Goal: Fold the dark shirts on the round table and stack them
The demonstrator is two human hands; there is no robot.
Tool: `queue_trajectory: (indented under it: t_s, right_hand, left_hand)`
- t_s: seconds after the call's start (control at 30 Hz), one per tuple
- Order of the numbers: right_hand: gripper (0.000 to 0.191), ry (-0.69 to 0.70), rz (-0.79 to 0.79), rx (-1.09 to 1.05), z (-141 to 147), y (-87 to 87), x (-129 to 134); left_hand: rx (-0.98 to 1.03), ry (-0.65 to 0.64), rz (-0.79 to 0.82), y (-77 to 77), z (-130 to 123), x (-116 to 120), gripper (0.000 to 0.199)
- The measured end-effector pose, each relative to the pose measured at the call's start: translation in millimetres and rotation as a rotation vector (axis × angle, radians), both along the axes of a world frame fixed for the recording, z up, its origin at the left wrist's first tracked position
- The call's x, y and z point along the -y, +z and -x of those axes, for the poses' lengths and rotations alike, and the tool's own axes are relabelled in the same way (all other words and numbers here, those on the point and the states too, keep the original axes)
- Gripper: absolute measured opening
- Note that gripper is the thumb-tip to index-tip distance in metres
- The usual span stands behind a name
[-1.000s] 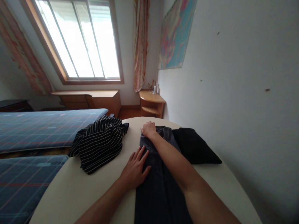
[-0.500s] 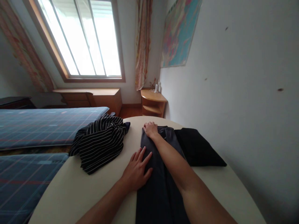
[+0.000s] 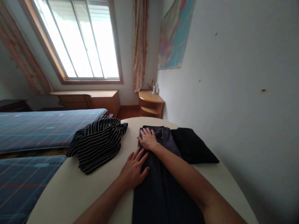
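A pair of dark trousers (image 3: 149,199) lies lengthwise on the pale round table (image 3: 105,189), waistband at the far end. My right hand (image 3: 149,139) rests flat near the waistband, its fingers apart, the forearm crossing over the cloth. Lower down, my left hand (image 3: 135,169) lies with spread fingers on the trousers' left edge, partly over the tabletop. Neither hand grips the cloth. Just right of the trousers is a folded black garment (image 3: 196,146). A crumpled black garment with white stripes (image 3: 100,146) sits at the table's left side.
Blue plaid mattresses (image 3: 46,127) border the table on the left. A white wall (image 3: 245,124) runs along the right. Beyond the table stand a wooden corner shelf (image 3: 151,97) and a wooden desk (image 3: 105,93) under the window.
My right hand has come off the far edge of the trousers and lies flatter and nearer, its fingers spread. My left hand keeps its place on the cloth. The view has shifted slightly.
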State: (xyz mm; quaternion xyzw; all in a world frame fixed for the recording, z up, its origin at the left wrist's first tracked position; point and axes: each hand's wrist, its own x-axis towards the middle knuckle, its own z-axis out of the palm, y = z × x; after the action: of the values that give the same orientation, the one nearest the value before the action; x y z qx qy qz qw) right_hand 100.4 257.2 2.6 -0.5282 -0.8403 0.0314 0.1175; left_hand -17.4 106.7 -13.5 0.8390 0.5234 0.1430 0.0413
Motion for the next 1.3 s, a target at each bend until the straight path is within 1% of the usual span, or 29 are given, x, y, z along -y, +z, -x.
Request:
queue_trajectory:
  t_s: [0.1, 0.17, 0.27, 0.37, 0.47, 0.57, 0.63, 0.67, 0.73, 0.87, 0.97, 1.03, 1.1, 1.2, 1.3]
  right_hand:
    - [0.073, -0.028, 0.158, 0.021, -2.3, -5.3, -9.0]
    - [0.076, -0.018, 0.187, 0.015, -3.9, -4.9, -13.9]
    - [0.073, 0.025, 0.168, -0.002, -8.4, 0.3, -13.0]
    - [0.068, 0.035, 0.071, -0.032, -19.1, 6.8, 1.8]
    - [0.067, -0.026, 0.0, -0.049, -37.1, 9.8, 27.8]
    - [0.071, -0.104, 0.028, -0.021, -61.2, 8.3, 51.6]
    - [0.074, -0.168, 0.068, 0.003, -78.2, 6.7, 57.7]
    - [0.075, -0.197, 0.085, 0.011, -86.3, 6.2, 56.6]
    - [0.075, -0.259, 0.107, 0.007, -100.3, 6.6, 46.5]
    - [0.072, -0.364, 0.138, -0.067, -115.8, 10.4, 8.6]
    - [0.068, -0.352, 0.139, -0.067, -117.6, 9.9, -17.4]
    - [0.066, -0.329, 0.147, -0.038, -116.3, 6.0, -28.4]
    - [0.065, -0.316, 0.16, -0.019, -113.8, 0.3, -34.4]
    - [0.066, -0.315, 0.167, -0.013, -109.1, -6.3, -36.1]
    - [0.066, -0.297, 0.114, -0.034, -103.6, -4.1, -28.8]
  left_hand:
    - [-0.013, 0.003, 0.006, 1.1, -0.4, -0.1, 0.06]
    - [-0.024, 0.008, 0.016, 1.7, -0.5, -0.6, 0.06]
    - [-0.031, 0.013, 0.025, 2.1, -0.5, -1.6, 0.06]
    - [-0.035, 0.013, 0.035, 2.4, -0.3, -2.2, 0.059]
    - [-0.036, 0.018, 0.036, 2.8, 0.1, -2.2, 0.059]
    - [-0.029, 0.018, 0.016, 2.9, 0.1, -2.0, 0.058]
    - [-0.032, 0.021, 0.012, 2.8, -0.1, -1.8, 0.057]
    - [-0.035, 0.024, 0.015, 2.8, -0.2, -1.8, 0.056]
    - [-0.038, 0.031, 0.019, 2.6, -0.2, -1.8, 0.057]
    - [-0.034, 0.032, 0.029, 2.3, 0.7, -1.9, 0.056]
    - [-0.038, 0.033, 0.034, 2.4, 1.1, -1.8, 0.057]
    - [-0.04, 0.034, 0.027, 2.5, 1.0, -1.8, 0.057]
    - [-0.042, 0.041, 0.016, 2.2, 1.2, -2.4, 0.057]
    - [-0.052, 0.053, 0.002, 1.0, 2.8, -4.8, 0.056]
    - [-0.058, 0.06, -0.014, -0.5, 5.4, -7.5, 0.056]
